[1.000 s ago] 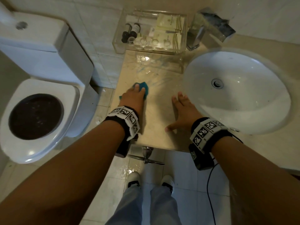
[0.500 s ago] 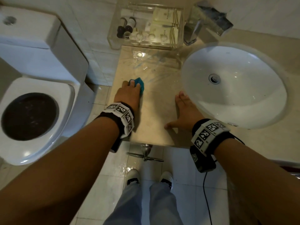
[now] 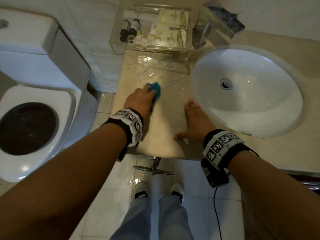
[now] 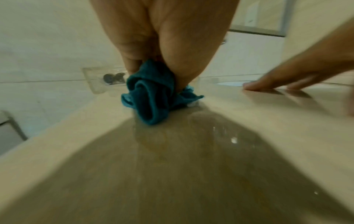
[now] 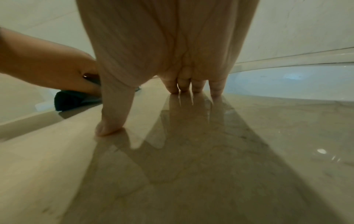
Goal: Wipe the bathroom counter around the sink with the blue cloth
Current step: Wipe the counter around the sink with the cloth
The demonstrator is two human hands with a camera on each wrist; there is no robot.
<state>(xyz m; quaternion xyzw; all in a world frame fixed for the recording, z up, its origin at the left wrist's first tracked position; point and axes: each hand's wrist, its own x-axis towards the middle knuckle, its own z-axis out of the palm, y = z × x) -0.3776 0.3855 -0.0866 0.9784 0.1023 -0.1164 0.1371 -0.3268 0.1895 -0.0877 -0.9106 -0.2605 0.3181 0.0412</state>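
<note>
A bunched blue cloth (image 3: 155,90) lies on the beige marble counter (image 3: 161,129) left of the white sink (image 3: 245,94). My left hand (image 3: 140,101) grips the cloth and presses it onto the wet stone; in the left wrist view the cloth (image 4: 153,97) is bunched under the fingers. My right hand (image 3: 195,122) lies flat on the counter beside the sink rim, fingers straight, thumb spread toward the front edge. In the right wrist view its fingertips (image 5: 184,86) touch the glossy counter (image 5: 210,151), and the cloth (image 5: 70,100) shows at the left.
A clear acrylic tray (image 3: 152,28) of toiletries stands at the counter's back, and the chrome faucet (image 3: 216,23) is right of it. A toilet (image 3: 34,108) stands to the left. Below the front edge are a valve (image 3: 154,167), wet floor tiles and my shoes.
My left hand has slid the cloth a little to the right and away from the counter's left edge. The right hand has stayed planted by the sink.
</note>
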